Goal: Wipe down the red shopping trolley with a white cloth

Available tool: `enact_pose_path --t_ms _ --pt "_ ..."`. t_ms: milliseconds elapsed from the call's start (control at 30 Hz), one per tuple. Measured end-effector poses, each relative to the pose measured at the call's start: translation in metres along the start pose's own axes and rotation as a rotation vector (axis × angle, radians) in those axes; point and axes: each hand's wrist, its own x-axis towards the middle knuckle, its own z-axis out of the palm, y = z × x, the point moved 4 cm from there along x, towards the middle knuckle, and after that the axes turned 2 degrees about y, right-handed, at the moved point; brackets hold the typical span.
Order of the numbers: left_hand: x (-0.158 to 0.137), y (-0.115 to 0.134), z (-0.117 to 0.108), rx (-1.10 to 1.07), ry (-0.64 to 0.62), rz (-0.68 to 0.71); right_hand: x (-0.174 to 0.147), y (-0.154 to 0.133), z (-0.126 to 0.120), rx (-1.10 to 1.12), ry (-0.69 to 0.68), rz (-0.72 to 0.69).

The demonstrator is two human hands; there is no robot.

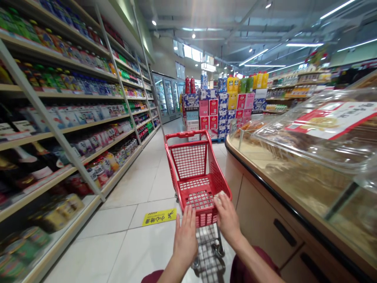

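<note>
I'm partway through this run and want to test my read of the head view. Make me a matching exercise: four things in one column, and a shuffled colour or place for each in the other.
Things
1. shopping cart
2. floor sticker
3. carton stack
4. labelled food pack

Colours and places
A. clear plastic, on the counter at the right
B. beyond the cart, with bottles standing on top
C. red, with mesh sides
D. yellow, flat on the pale tiles

Right pairs: 1-C, 2-D, 3-B, 4-A
</note>
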Motion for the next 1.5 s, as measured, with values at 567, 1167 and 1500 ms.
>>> enact_pose_path --t_ms 567,1167,1500 --pt "0.024 -0.021 -0.005 0.131 -0.009 0.032 0.004 -0.016 0.019 -0.010 -0.047 -0.139" --pt "0.024 -0.002 -0.019 0.051 -0.001 0.040 0.006 0.032 -0.002 -0.139 -0.091 0.042" --pt "0.031 0.005 -0.006 0.045 0.043 0.071 0.006 0.013 0.006 -0.095 -0.153 -0.086"
